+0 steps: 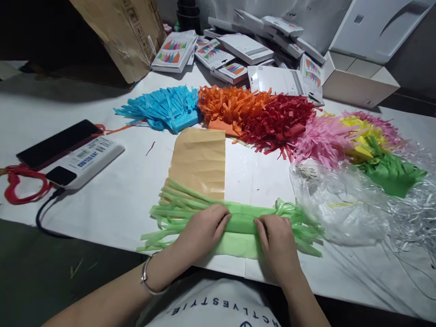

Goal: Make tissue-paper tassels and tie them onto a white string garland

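Observation:
Light green fringed tissue paper lies across the table's front edge area, its middle partly folded or rolled into a band. My left hand pinches that band on its left side, fingers curled over it. On the band's right side my right hand grips with thumb and fingers closed. Cut strips fan out to the left and right beyond both hands. Beneath the left strips lies a brown paper sheet. The paper under my fingers is partly hidden.
Blue, orange, red and pink tissue bundles line the table's middle. Clear plastic and silver strands lie right. A power bank and phone sit left. Flat boxes pile up behind.

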The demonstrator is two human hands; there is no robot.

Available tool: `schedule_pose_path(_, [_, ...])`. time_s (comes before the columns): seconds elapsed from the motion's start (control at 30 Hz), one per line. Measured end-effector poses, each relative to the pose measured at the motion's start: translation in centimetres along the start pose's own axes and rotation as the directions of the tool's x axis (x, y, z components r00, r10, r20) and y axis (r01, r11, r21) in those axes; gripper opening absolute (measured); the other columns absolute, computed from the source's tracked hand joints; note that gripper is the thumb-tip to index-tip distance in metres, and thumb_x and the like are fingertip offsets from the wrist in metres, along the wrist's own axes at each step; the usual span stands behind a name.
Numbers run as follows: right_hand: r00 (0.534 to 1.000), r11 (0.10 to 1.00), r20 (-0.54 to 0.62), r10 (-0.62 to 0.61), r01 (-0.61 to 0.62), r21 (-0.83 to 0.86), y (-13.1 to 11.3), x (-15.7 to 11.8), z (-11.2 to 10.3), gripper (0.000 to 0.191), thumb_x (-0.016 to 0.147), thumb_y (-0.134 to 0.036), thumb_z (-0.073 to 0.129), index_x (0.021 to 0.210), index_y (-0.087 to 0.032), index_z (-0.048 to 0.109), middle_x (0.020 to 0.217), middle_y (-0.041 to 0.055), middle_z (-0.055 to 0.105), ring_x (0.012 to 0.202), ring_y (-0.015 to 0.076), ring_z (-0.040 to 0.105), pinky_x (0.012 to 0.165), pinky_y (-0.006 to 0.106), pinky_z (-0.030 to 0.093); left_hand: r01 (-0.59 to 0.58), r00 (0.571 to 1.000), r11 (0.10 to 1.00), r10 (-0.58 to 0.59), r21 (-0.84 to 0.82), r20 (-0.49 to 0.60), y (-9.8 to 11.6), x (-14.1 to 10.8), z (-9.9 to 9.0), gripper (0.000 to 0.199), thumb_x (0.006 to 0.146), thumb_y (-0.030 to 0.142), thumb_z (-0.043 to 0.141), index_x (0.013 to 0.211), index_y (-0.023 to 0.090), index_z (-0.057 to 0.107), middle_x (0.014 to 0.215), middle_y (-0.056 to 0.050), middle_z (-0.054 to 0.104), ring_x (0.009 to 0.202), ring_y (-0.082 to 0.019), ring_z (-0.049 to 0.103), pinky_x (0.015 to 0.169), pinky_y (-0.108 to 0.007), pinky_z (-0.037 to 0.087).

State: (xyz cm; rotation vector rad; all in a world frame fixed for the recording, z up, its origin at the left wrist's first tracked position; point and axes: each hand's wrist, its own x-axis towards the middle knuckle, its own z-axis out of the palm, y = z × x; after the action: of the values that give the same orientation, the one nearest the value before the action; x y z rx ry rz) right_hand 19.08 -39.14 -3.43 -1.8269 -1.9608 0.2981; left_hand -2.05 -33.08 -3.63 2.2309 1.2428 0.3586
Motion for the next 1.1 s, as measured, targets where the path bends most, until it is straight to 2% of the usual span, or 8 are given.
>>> schedule_pose_path(0.23, [0.998,0.978,-0.039,0.039,-0.047,-0.204,-0.6,1.5,1.6,0.038,0.105,-0.035,0.041,0.073,-0.021,0.055,0.058,0.0001,0.056,0.056,0.0186,0.052,0.068,0.034,0.033,0.156,0.977,0.948,-0.189,0.277,0.098,1.3,1.7,-0.9,0.021,0.1,0.024,0.044,0.088,0.018,0.061,0.086,-0.006,0.069,0.076,-0.023,0.067,0.062,-0.032,0.045])
schedule_pose_path(0.33, [0.983,0.964,-0.181,-0.003,-0.045,-0.261,-0.9,1.3,0.9,0.02,0.102,-0.027,0.048,0.092,-0.018,0.063,0.08,0.0073,0.068,0.08,0.0239,0.061,0.08,0.038,0.038,0.156,0.973,0.94,-0.198,0.304,0.115,1.5,1.9,-0.8,0.019,0.1,0.024,0.046,0.089,0.018,0.06,0.087,-0.005,0.069,0.076,-0.023,0.067,0.061,-0.031,0.043])
schedule_pose_path(0.47, [0.934,0.947,-0.195,-0.298,0.264,-0.184,-1.3,0.6,0.2,0.014,0.098,-0.017,0.054,0.105,-0.019,0.066,0.105,0.0095,0.07,0.107,0.0252,0.06,0.099,0.044,0.036,0.135,0.981,0.945,-0.17,0.297,0.095,1.0,2.0,-0.5,0.018,0.099,0.022,0.046,0.087,0.018,0.06,0.084,-0.005,0.069,0.073,-0.021,0.067,0.06,-0.03,0.043])
schedule_pose_path(0.6, [0.875,0.868,-0.048,-0.482,0.469,-0.16,-1.2,0.2,1.0,0.02,0.097,-0.009,0.049,0.106,-0.014,0.067,0.095,0.0085,0.072,0.097,0.0227,0.062,0.099,0.042,0.035,0.059,0.997,0.967,-0.067,0.248,0.023,0.4,1.8,-1.0,0.019,0.098,0.021,0.047,0.085,0.017,0.06,0.078,-0.005,0.068,0.07,-0.021,0.065,0.06,-0.03,0.044])
schedule_pose_path(0.73, [0.92,0.925,-0.109,-0.376,0.367,-0.099,-1.4,0.2,1.6,0.02,0.097,-0.009,0.047,0.096,-0.017,0.065,0.084,0.0042,0.069,0.082,0.0184,0.061,0.093,0.041,0.037,-0.181,0.961,0.941,0.231,0.287,-0.15,0.4,0.8,-1.6,0.019,0.094,0.03,0.06,0.108,0.017,0.063,0.115,-0.014,0.067,0.108,-0.032,0.059,0.092,-0.048,0.045])
schedule_pose_path(0.83, [0.945,0.952,-0.133,-0.298,0.304,0.029,-1.9,0.2,1.4,0.012,0.096,-0.016,0.052,0.094,-0.018,0.063,0.086,0.003,0.068,0.082,0.0174,0.061,0.093,0.04,0.036,-0.379,0.895,0.876,0.43,0.298,-0.123,0.2,0.0,-1.0,0.011,0.095,0.022,0.058,0.102,0.02,0.066,0.117,-0.01,0.068,0.115,-0.03,0.054,0.105,-0.055,0.032])
schedule_pose_path(0.97, [0.923,0.924,-0.041,-0.382,0.38,-0.046,-1.8,0.0,1.2,0.019,0.097,-0.013,0.047,0.105,-0.018,0.064,0.104,0.0081,0.071,0.104,0.0233,0.059,0.104,0.048,0.028,-0.404,0.883,0.882,0.445,0.241,-0.148,-0.3,-0.5,0.0,0.019,0.096,0.011,0.051,0.091,0.02,0.067,0.094,-0.005,0.07,0.101,-0.024,0.058,0.104,-0.05,0.032])
schedule_pose_path(1.1, [0.938,0.938,-0.051,-0.343,0.34,-0.063,-0.7,-0.7,0.8,0.022,0.098,-0.01,0.045,0.095,-0.019,0.065,0.103,0.0069,0.071,0.108,0.0229,0.058,0.108,0.049,0.025,-0.385,0.907,0.9,0.41,0.204,-0.096,-0.9,-0.9,-0.3,0.016,0.098,0.017,0.054,0.093,0.021,0.069,0.094,-0.004,0.07,0.102,-0.024,0.057,0.104,-0.051,0.03])
